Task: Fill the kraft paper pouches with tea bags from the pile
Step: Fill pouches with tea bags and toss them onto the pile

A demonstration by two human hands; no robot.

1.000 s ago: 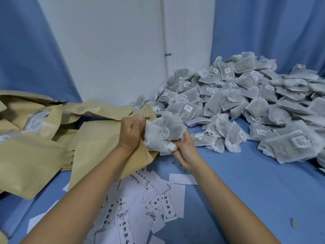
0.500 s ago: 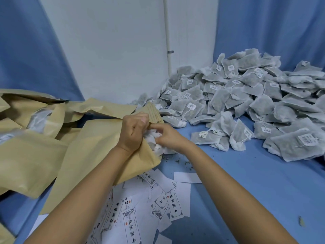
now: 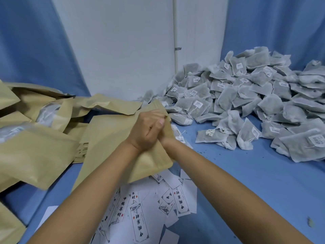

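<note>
Many printed labels (image 3: 139, 219) beneath pouch (image 3: 107, 143)

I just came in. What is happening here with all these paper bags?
A person is filling a kraft paper pouch. The left hand grips its mouth; the right hand is inside it, hidden past the wrist, so what it holds cannot be seen. The pile of tea bags lies to the right, more pouches to the left, printed labels in front.
</note>
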